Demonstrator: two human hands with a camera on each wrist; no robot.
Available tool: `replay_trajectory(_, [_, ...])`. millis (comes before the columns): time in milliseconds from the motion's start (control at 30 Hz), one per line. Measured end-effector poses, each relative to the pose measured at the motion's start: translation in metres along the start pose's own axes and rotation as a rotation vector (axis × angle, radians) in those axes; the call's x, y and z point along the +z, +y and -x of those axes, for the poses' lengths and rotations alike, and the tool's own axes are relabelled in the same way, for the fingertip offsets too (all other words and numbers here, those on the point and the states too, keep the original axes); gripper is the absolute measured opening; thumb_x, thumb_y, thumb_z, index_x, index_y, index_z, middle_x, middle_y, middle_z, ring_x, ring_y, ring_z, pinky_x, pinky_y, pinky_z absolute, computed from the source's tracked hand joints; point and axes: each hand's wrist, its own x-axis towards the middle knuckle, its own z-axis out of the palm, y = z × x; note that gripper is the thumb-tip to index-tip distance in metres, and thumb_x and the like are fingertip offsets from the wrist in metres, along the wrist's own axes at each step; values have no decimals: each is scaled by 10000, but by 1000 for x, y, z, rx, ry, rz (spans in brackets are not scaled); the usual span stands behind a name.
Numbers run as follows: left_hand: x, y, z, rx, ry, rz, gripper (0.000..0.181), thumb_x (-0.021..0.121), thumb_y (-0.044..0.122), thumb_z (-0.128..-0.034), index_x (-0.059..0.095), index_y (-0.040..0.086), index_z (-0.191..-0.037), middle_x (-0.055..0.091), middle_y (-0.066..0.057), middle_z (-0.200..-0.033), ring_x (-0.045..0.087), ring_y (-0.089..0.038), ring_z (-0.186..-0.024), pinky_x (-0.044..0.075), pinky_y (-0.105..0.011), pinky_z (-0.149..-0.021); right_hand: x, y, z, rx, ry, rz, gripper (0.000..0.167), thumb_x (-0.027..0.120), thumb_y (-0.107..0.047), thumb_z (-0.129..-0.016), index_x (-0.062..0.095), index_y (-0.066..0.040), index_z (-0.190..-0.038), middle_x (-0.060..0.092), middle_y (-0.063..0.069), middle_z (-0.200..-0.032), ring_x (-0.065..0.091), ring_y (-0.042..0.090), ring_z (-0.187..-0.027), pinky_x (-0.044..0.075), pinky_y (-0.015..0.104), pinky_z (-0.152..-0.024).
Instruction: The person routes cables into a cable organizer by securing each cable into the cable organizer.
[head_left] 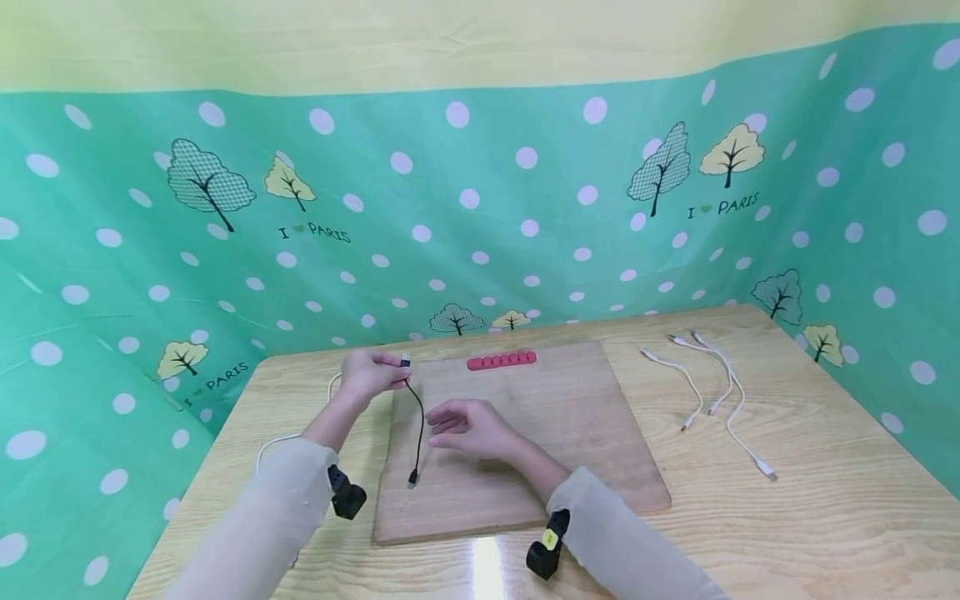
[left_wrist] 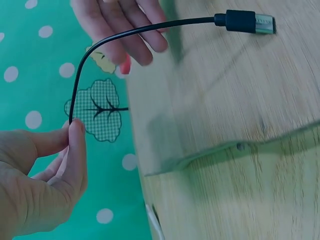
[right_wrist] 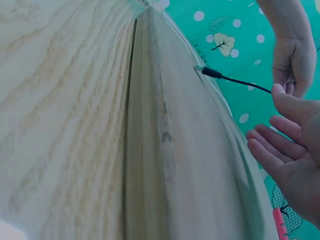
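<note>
You have the thin black cable (head_left: 422,417) up in your left hand (head_left: 369,375), pinched between thumb and fingers near 1 end, so the small black upper plug (head_left: 405,360) stands about upright with its metal tip showing above your grip. The rest hangs down from that pinch in a slight bow, likely because the wire is springy. The black lower plug (head_left: 412,477) sits over the near left part of the flat brown wooden board (head_left: 540,442); from these views you can't quite tell whether it touches the wood.

Your right hand (head_left: 472,427) hovers just beside the cable, thumb and fingers parted in a loose curve, holding nothing; that gap would suit a slim wire.

The red slotted strip (head_left: 501,362) lies at the board's far edge, probably to keep it out of both hands' way. On the pale wooden table (head_left: 862,508), 3 thin white cables (head_left: 729,367) rest to the right, presumably fanned out against tangling, and a thin white cord (head_left: 277,439) shows beside your left sleeve (head_left: 262,508).
</note>
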Motion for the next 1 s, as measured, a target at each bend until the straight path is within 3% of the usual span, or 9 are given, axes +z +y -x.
replay_trajectory(200, [6,1,-1,3,-2,28,326,696,-24,-831,616,-147,-1122,647,-314,-1146,649,-20,-577,612,-260,-749,4,4,-1,41,4,-89,360,709,-147,-867,638,1,-1188,704,148,-1127,678,230,-1056,560,213,-898])
replay_trajectory(367, [10,1,-4,-11,-3,63,339,692,-33,-832,605,-147,-1139,634,-322,-1163,655,-32,-590,609,-217,-706,4,4,0,92,6,-196,347,698,-165,-879,645,-23,-1191,706,146,-1135,684,190,-1040,560,234,-906])
replay_trajectory(567, [15,3,-8,-36,7,107,345,681,-30,-843,598,-130,-1162,623,-314,-1193,655,-29,-606,600,-186,-696,2,4,4,134,1,-348,382,697,-134,-873,615,23,-1212,691,194,-1164,701,173,-1017,574,256,-899])
replay_trajectory(800, [18,3,-13,-59,15,182,350,681,-29,-844,588,-132,-1165,707,-188,-962,659,-39,-592,604,-198,-700,-2,7,9,159,-8,-462,386,654,-68,-895,567,65,-1247,656,256,-1196,699,280,-1040,582,335,-907])
replay_trajectory(1000, [20,-1,-17,-84,-9,236,364,663,-40,-852,566,-134,-1191,685,-127,-896,654,-45,-602,591,-294,-863,-3,9,13,198,41,-565,372,599,-16,-918,523,107,-1260,652,283,-1180,713,284,-1001,586,402,-886])
